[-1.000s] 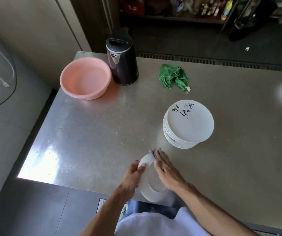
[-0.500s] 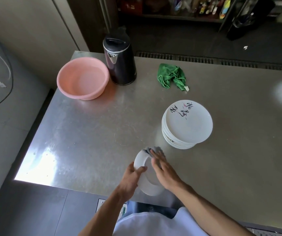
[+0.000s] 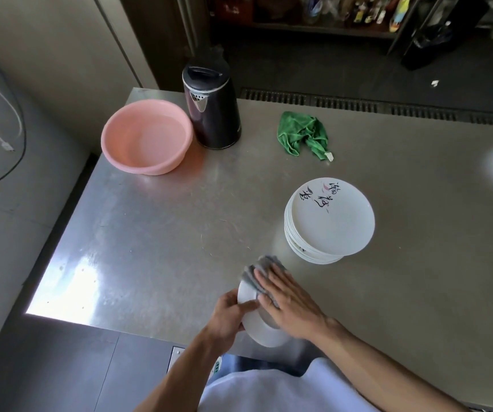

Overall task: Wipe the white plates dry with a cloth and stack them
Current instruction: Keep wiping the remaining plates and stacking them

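the steel table [image 3: 156,239] is filling most of the view, with a pink basin [image 3: 138,169] and a black kettle [image 3: 212,114] sitting at its far left corner, touching or nearly so. the stack of white plates [image 3: 330,220] is standing right of centre, its top plate showing dark brush lettering, and it is looking the same as a second ago, so nothing new is joining it yet. a green cloth [image 3: 303,133] is lying crumpled beyond the stack, unused. near the front edge, the held plate [image 3: 261,330] is being kept tilted on edge above the table, well short of the stack. the left hand [image 3: 230,316] is gripping its near left rim, thumb on the face. the right hand [image 3: 286,298] is lying flat with straight fingers, pressing the grey cloth [image 3: 261,267] onto the plate. since a second ago this hand is covering more of the face, and more of the cloth is bunching out past the fingertips at the far rim. the wiping is likely mid-stroke, with stacking this plate still to come.
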Tool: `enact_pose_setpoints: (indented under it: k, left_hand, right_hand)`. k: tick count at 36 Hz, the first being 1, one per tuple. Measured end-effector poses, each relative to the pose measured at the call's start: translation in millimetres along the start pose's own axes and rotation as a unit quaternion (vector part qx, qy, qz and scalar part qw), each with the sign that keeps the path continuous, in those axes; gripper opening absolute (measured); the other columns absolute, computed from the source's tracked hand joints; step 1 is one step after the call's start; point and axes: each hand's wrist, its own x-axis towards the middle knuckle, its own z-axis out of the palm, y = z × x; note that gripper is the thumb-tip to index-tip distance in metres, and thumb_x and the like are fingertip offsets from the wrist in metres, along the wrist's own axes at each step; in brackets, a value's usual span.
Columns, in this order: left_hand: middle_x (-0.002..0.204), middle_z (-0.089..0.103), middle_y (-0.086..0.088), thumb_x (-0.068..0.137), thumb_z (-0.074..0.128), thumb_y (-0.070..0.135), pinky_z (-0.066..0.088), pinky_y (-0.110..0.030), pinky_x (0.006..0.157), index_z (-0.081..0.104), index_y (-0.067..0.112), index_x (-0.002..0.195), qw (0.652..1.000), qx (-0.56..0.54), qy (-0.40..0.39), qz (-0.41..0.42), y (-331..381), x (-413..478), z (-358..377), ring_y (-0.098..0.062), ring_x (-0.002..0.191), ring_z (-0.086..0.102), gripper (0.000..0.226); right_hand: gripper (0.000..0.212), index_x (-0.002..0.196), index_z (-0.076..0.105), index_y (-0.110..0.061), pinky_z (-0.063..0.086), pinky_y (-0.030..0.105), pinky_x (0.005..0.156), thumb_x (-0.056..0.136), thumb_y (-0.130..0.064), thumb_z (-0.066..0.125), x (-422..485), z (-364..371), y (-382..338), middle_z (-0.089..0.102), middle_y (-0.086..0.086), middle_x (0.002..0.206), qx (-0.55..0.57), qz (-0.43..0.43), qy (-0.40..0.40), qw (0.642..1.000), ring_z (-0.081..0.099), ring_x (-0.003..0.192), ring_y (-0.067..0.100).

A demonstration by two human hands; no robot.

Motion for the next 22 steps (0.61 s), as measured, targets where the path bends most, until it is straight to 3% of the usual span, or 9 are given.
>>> enact_pose_setpoints:
  k: [3,8,10,12,14,16,18,20,22]
  left_hand:
    - [0.106,0.072,-0.022,0.066,0.074,0.013,0.054,-0.047,0.075,0.063,0.006,0.119,0.998,-0.046,0.037,0.016,1,2,3,-0.034,0.090,0.069,0.054]
    - [0.113,0.070,-0.025,0.064,0.076,0.024,0.051,-0.049,0.078,0.060,0.011,0.119,0.998,0.010,0.064,0.021,9,2,3,-0.046,0.102,0.067,0.058]
    - [0.111,0.072,-0.022,0.067,0.079,0.031,0.051,-0.046,0.078,0.061,0.011,0.118,0.998,0.043,0.051,0.011,15,0,1,-0.042,0.100,0.069,0.058]
    - [0.111,0.073,-0.020,0.070,0.080,0.033,0.052,-0.045,0.078,0.064,0.011,0.117,0.998,0.064,0.027,0.005,21,-2,-1,-0.035,0.094,0.070,0.054]
    - [0.105,0.075,-0.018,0.073,0.077,0.027,0.054,-0.042,0.077,0.068,0.009,0.114,0.996,0.083,0.001,0.009,25,-5,-2,-0.029,0.089,0.071,0.045]
    - [0.101,0.075,-0.015,0.080,0.076,0.017,0.058,-0.039,0.076,0.071,0.007,0.112,0.995,0.093,-0.018,0.008,27,-7,-5,-0.023,0.087,0.071,0.034]
    - [0.102,0.076,-0.012,0.089,0.073,0.009,0.059,-0.036,0.075,0.072,0.007,0.115,0.995,0.092,-0.026,-0.001,28,-8,-7,-0.021,0.089,0.071,0.026]
    - [0.104,0.076,-0.010,0.092,0.070,0.007,0.059,-0.034,0.073,0.072,0.011,0.118,0.996,0.081,-0.022,-0.009,28,-8,-9,-0.020,0.091,0.072,0.027]
    - [0.107,0.076,-0.010,0.091,0.070,0.006,0.059,-0.034,0.072,0.073,0.013,0.119,0.997,0.071,-0.016,-0.012,28,-7,-11,-0.022,0.093,0.073,0.029]
  right_hand:
    - [0.066,0.160,0.004,-0.019,-0.003,0.026,0.123,0.106,-0.049,0.024,4,1,7,-0.002,-0.001,0.167,0.048,0.162,0.002,0.986,0.000,0.154,0.014]
    - [0.064,0.160,0.002,-0.016,-0.001,0.028,0.124,0.107,-0.045,0.024,0,4,-5,-0.005,-0.001,0.167,0.102,0.186,0.013,0.977,-0.005,0.153,0.011]
    - [0.061,0.160,0.007,-0.016,-0.002,0.030,0.125,0.107,-0.042,0.025,2,1,-13,-0.003,-0.002,0.166,0.133,0.149,0.020,0.980,-0.007,0.153,0.011]
    - [0.057,0.157,0.021,-0.012,0.005,0.036,0.126,0.107,-0.038,0.028,3,-2,-23,0.010,0.003,0.166,0.137,0.063,0.038,0.988,0.002,0.154,0.017]
    - [0.053,0.153,0.032,-0.011,0.009,0.036,0.125,0.107,-0.037,0.033,1,-3,-30,0.024,0.003,0.163,0.145,-0.016,0.045,0.988,0.013,0.153,0.017]
    - [0.053,0.153,0.035,-0.013,0.008,0.032,0.124,0.106,-0.038,0.033,2,-2,-28,0.026,0.000,0.162,0.132,-0.039,0.037,0.990,0.016,0.153,0.015]
    - [0.053,0.155,0.029,-0.015,0.008,0.033,0.125,0.107,-0.036,0.033,5,1,-17,0.019,0.000,0.164,0.100,0.014,0.035,0.994,0.013,0.154,0.018]
    - [0.056,0.158,0.019,-0.014,0.005,0.032,0.125,0.108,-0.037,0.027,7,0,-5,0.009,0.003,0.167,0.108,0.134,0.017,0.985,0.006,0.154,0.017]
    - [0.058,0.159,0.016,-0.011,0.001,0.029,0.124,0.108,-0.038,0.027,6,-2,-2,0.005,0.002,0.167,0.138,0.163,0.012,0.977,0.003,0.154,0.017]
